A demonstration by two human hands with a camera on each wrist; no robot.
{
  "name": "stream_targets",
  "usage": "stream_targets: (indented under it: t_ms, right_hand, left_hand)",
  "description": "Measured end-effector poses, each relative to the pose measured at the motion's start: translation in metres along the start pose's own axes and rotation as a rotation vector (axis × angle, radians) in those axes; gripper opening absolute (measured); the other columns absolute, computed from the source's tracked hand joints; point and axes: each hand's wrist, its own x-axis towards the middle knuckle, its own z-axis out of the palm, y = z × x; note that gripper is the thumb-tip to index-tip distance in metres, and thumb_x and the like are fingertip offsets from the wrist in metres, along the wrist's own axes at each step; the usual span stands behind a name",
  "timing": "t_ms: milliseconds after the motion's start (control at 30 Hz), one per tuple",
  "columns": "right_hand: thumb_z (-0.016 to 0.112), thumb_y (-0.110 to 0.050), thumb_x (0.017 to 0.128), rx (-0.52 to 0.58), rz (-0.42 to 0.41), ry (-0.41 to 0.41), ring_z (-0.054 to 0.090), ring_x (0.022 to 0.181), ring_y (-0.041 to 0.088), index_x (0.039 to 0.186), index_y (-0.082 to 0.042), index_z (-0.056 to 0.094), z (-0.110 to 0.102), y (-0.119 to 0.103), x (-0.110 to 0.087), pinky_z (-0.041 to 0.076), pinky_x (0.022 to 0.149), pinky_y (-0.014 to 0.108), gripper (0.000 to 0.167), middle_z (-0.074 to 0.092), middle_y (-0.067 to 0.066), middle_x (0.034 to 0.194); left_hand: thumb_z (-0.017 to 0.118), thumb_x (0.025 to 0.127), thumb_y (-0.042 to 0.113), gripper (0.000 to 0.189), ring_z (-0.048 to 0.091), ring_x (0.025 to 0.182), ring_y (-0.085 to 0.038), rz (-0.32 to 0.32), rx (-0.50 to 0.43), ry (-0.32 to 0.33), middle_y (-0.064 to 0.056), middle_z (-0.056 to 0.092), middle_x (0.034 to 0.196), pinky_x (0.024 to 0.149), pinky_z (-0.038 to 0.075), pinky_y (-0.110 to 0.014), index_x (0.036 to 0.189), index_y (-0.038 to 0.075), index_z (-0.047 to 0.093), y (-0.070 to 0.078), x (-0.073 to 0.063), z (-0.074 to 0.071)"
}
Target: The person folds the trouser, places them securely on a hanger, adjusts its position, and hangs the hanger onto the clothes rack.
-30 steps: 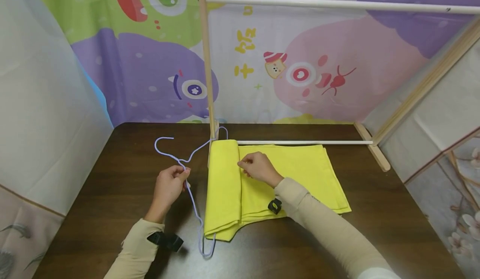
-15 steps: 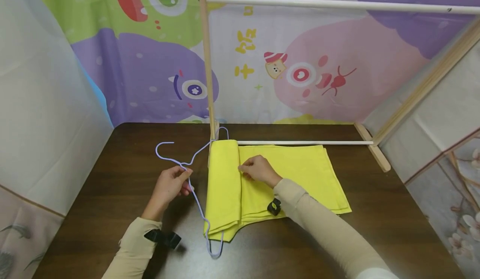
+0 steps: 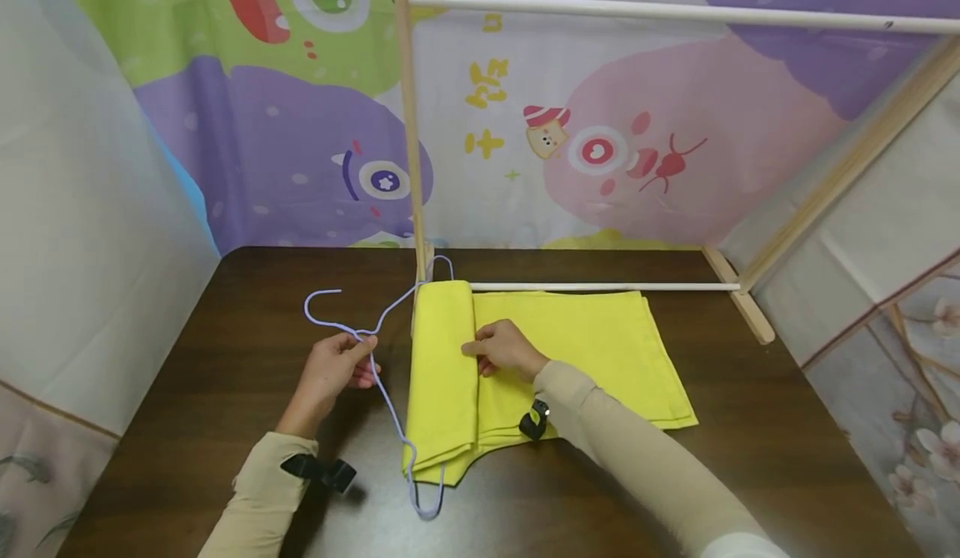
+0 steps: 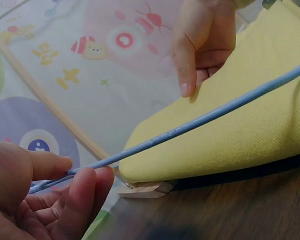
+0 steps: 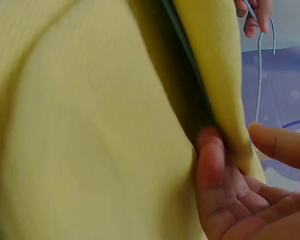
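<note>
Folded yellow trousers (image 3: pixel 570 350) lie on the table, their left part doubled over a light purple wire hanger (image 3: pixel 386 396). The hanger's hook points left, and one rounded end sticks out below the near edge of the fold. My left hand (image 3: pixel 335 368) pinches the hanger between thumb and fingers just below the hook's neck; the left wrist view shows the hanger's wire (image 4: pixel 190 127) crossing in front of the cloth. My right hand (image 3: pixel 508 348) holds the free edge of the folded-over part, thumb on top. In the right wrist view its fingers (image 5: pixel 210 160) reach under this flap.
Behind the trousers stands a rack with wooden posts (image 3: pixel 411 133), a white top rail (image 3: pixel 600 8) and a low white bar (image 3: pixel 600 286). Its right foot (image 3: pixel 738 296) rests on the dark wooden table (image 3: pixel 225 375). A printed cartoon curtain (image 3: pixel 285 141) hangs at the back.
My left hand has drawn the hanger's neck slightly nearer, and its near end has swung right. My right hand has moved down along the flap's edge, its thumb now over it.
</note>
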Motion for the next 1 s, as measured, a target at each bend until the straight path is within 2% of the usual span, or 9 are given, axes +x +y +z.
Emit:
stream_targets:
  t_ms: [133, 233, 400, 500, 800, 900, 1000]
  right_hand:
    - [0.069, -0.017, 0.091, 0.072, 0.031, 0.003, 0.054, 0.048, 0.011, 0.07, -0.008, 0.057, 0.003, 0.002, 0.002, 0.052, 0.05, 0.024, 0.025, 0.055, 0.002, 0.059]
    - [0.069, -0.019, 0.09, 0.112, 0.058, -0.02, 0.052, 0.046, 0.01, 0.07, -0.009, 0.058, 0.004, 0.001, 0.003, 0.05, 0.049, 0.023, 0.026, 0.053, 0.001, 0.056]
    - [0.07, -0.021, 0.09, 0.114, 0.074, -0.058, 0.05, 0.042, 0.009, 0.074, -0.007, 0.062, 0.006, -0.001, 0.003, 0.048, 0.046, 0.021, 0.023, 0.051, 0.0, 0.051]
    - [0.069, -0.02, 0.091, 0.106, 0.061, -0.056, 0.05, 0.04, 0.009, 0.073, -0.006, 0.062, 0.007, -0.001, 0.002, 0.047, 0.044, 0.021, 0.024, 0.052, 0.001, 0.048]
    - [0.068, -0.019, 0.092, 0.044, 0.007, -0.033, 0.053, 0.041, 0.012, 0.078, -0.002, 0.067, 0.009, -0.011, -0.002, 0.047, 0.045, 0.023, 0.022, 0.057, 0.004, 0.051]
    - [0.067, -0.019, 0.092, 0.036, -0.027, -0.026, 0.053, 0.042, 0.012, 0.072, -0.005, 0.064, 0.009, -0.016, -0.005, 0.049, 0.047, 0.025, 0.025, 0.057, 0.003, 0.05]
    - [0.067, -0.018, 0.092, 0.063, -0.057, -0.029, 0.053, 0.042, 0.012, 0.063, -0.009, 0.053, 0.009, -0.023, -0.01, 0.05, 0.048, 0.027, 0.033, 0.054, 0.002, 0.049]
  left_hand:
    - [0.055, 0.1, 0.019, 0.036, 0.062, 0.049, -0.008, -0.011, -0.009, -0.013, 0.0, 0.064, 0.06, 0.049, 0.054, -0.023, 0.112, -0.015, 0.056, -0.002, 0.003, 0.001]
    - [0.054, 0.1, 0.018, 0.035, 0.062, 0.048, -0.008, -0.016, 0.004, -0.019, 0.001, 0.063, 0.059, 0.048, 0.053, -0.022, 0.108, -0.016, 0.057, -0.002, 0.003, 0.001]
    - [0.053, 0.099, 0.015, 0.03, 0.061, 0.046, -0.006, -0.027, 0.014, -0.007, 0.003, 0.061, 0.056, 0.047, 0.052, -0.021, 0.096, -0.014, 0.056, -0.002, 0.005, 0.003]
    - [0.052, 0.1, 0.017, 0.029, 0.06, 0.046, -0.005, -0.032, -0.005, 0.014, 0.003, 0.059, 0.055, 0.047, 0.052, -0.021, 0.093, -0.011, 0.055, -0.003, 0.007, 0.005]
    - [0.054, 0.101, 0.017, 0.033, 0.058, 0.047, -0.005, -0.015, -0.018, 0.037, 0.002, 0.058, 0.054, 0.049, 0.053, -0.021, 0.096, -0.016, 0.055, -0.004, 0.006, 0.004]
    - [0.053, 0.101, 0.015, 0.03, 0.059, 0.046, -0.005, -0.018, -0.026, 0.058, 0.002, 0.057, 0.054, 0.049, 0.053, -0.021, 0.091, -0.013, 0.055, -0.005, 0.006, 0.004]
    - [0.053, 0.101, 0.013, 0.027, 0.059, 0.046, -0.006, -0.017, -0.044, 0.084, 0.001, 0.057, 0.054, 0.049, 0.054, -0.021, 0.086, -0.009, 0.055, -0.005, 0.007, 0.003]
